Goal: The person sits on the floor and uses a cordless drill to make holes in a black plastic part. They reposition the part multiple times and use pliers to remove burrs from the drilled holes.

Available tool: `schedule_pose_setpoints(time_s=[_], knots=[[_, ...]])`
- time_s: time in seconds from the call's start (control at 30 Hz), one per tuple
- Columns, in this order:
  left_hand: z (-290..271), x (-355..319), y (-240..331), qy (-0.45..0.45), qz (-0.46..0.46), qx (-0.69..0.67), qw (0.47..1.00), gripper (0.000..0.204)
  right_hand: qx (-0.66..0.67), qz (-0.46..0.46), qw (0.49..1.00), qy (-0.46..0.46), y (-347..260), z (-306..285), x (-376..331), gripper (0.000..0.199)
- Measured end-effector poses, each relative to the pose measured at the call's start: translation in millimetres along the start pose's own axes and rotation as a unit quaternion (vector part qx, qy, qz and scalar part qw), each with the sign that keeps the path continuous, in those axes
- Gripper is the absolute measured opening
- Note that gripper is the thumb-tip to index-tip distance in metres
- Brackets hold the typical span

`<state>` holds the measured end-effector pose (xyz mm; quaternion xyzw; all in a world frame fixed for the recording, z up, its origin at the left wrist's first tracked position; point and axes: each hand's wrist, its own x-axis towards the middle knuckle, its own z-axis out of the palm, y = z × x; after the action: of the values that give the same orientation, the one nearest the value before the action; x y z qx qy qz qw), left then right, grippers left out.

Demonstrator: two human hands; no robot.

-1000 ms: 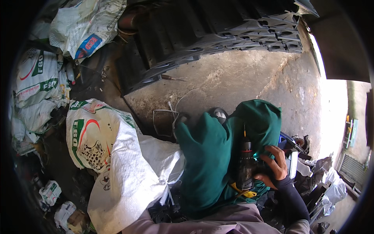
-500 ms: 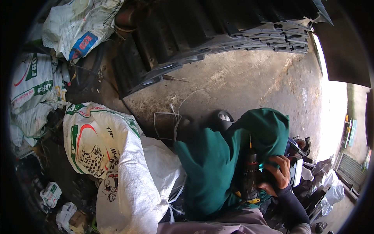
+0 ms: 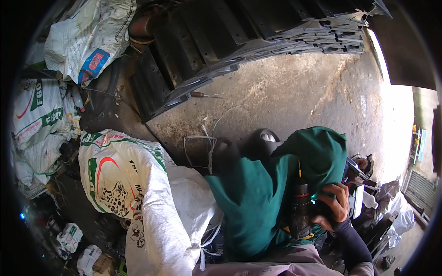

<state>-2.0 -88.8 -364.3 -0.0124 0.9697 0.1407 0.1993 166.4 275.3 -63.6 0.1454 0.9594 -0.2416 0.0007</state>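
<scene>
Power drill (image 3: 301, 211) in my grip, bit (image 3: 300, 173) fitted.
Dark body, red ring (image 3: 302, 195) behind the chuck (image 3: 301, 187). I hold it lengthwise over the right leg of my green trousers (image 3: 251, 202), slim bit pointing toward the knee; contact with the cloth indeterminable.

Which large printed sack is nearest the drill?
The spotted-animal sack, left of the drill; the upper-left sack and far-left sacks lie much farther off.

Wide fisheye view from the person's head, facing down closely over green-clad legs (image 3: 251, 202) and floor (image 3: 285, 96) beyond
</scene>
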Motion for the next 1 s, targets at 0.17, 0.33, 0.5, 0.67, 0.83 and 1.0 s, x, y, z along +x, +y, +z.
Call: schedule_pose_setpoints(time_s=[0.17,0.33,0.5,0.67,0.83,1.0], knots=[[3,6,-1,-0.003,0.001,0.002,1.0,0.043,0.005,0.011,1.0,-0.001,3,1,1,0.06],[2,13,-2,-0.006,0.003,0.005,1.0,0.044,0.002,0.014,1.0,-0.002,1,0,4,0.059],[4,18,-1,-0.005,0.005,0.007,1.0,0.046,0.003,0.018,1.0,-0.002,-2,0,8,0.058],[8,22,-6,-0.009,0.005,0.009,1.0,0.047,-0.005,0.022,1.0,-0.005,-3,1,9,0.06],[1,26,-12,-0.005,0.012,0.012,1.0,0.048,0.005,0.023,1.0,0.001,0,2,6,0.062],[-20,26,-10,0.001,0.029,0.013,0.999,0.049,0.017,0.02,1.0,0.002,2,1,3,0.062]])
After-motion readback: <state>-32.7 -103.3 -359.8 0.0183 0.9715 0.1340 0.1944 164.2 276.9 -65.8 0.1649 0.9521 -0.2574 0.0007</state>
